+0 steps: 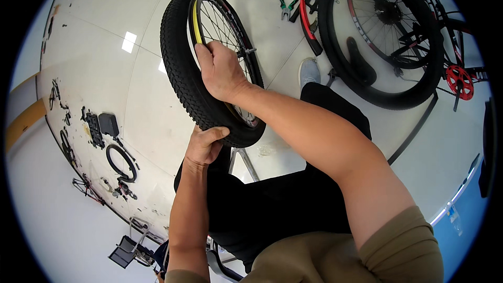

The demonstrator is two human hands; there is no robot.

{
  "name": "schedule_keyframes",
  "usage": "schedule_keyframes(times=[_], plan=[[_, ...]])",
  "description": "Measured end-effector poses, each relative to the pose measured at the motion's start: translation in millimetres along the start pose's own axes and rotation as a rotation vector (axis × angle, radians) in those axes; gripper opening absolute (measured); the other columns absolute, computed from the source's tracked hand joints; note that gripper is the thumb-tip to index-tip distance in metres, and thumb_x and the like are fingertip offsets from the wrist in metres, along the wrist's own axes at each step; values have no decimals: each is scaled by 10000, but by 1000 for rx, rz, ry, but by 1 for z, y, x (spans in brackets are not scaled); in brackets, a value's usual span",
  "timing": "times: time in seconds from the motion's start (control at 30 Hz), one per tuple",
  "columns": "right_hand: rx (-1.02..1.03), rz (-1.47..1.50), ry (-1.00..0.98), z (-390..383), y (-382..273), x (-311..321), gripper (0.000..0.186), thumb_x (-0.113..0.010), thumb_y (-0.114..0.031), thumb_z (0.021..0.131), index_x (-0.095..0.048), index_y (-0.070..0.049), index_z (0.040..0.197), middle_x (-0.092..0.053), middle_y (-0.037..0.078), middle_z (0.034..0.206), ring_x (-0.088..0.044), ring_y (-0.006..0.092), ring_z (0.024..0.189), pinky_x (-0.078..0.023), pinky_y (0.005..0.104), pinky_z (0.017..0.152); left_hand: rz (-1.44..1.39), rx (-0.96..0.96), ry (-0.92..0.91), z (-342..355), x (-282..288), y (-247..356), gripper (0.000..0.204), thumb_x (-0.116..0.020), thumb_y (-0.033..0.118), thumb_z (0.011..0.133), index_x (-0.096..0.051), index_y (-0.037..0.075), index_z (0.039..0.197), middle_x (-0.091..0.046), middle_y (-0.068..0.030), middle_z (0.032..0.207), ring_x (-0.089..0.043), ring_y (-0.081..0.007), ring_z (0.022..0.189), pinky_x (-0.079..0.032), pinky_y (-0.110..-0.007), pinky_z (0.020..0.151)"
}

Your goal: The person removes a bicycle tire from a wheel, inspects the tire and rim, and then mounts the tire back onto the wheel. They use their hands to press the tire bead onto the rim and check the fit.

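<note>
The wheel [244, 52] is held up over the tiled floor [126, 0], between the floor's left edge and a larger wheel [326, 31] at right. A gap shows between its tyre [177, 60] and the yellow strip [197, 21] around the rim [238, 22]. The right hand [222, 73] is closed on the rim side, fingertips hidden; the left hand [205, 144] clasps the tyre's near end. Steady bracing and small, even pushes would probably work best, sparing the strip. The tyre's knobbly face points left; its long axis slants upper left to lower right.
</note>
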State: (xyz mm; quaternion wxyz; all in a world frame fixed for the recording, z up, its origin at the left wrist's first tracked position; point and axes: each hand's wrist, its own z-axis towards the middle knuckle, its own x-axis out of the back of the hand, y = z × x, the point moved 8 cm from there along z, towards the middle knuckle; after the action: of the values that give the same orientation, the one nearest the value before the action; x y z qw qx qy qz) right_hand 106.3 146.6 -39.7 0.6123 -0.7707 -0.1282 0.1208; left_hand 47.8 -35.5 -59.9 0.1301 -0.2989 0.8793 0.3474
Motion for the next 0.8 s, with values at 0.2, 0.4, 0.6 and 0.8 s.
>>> schedule_keyframes(times=[0.2, 0.4, 0.6, 0.8], plan=[[-38, -11, -114, -13, 13, -9, 389, -528, -330, 1021, -616, 47, 986, -634, 212, 837, -611, 328, 794, -479, 408, 756, 177, -114, 95, -6, -16, 12, 497, -817, -45, 750, -635, -34, 1212, -691, -84, 1109, -669, -185, 983, -547, -341, 911], [-146, 155, -287, -18, 7, -8, 410, -552, -365, 1019, -633, 37, 1026, -598, 60, 787, -527, 137, 767, -449, 326, 719, 205, -130, 132, -16, -14, 17, 448, -820, 69, 803, -636, -56, 1193, -698, -100, 1079, -677, -190, 949, -548, -336, 895], [-379, 402, -484, -28, 22, -25, 322, -630, -268, 1012, -646, 28, 1136, -646, 40, 987, -576, 132, 919, -470, 295, 863, 451, -69, 346, -25, 1, 26, 487, -815, 135, 840, -601, -75, 1224, -688, -114, 1108, -664, -185, 982, -545, -321, 887], [-413, 413, -590, -40, 24, -38, 335, -646, -177, 994, -597, 49, 1237, -680, 111, 1080, -633, 166, 987, -503, 321, 915, 191, -503, 388, -35, -8, 71, 630, -769, 74, 858, -444, -55, 1383, -621, -129, 1207, -632, -190, 1064, -542, -333, 927]])
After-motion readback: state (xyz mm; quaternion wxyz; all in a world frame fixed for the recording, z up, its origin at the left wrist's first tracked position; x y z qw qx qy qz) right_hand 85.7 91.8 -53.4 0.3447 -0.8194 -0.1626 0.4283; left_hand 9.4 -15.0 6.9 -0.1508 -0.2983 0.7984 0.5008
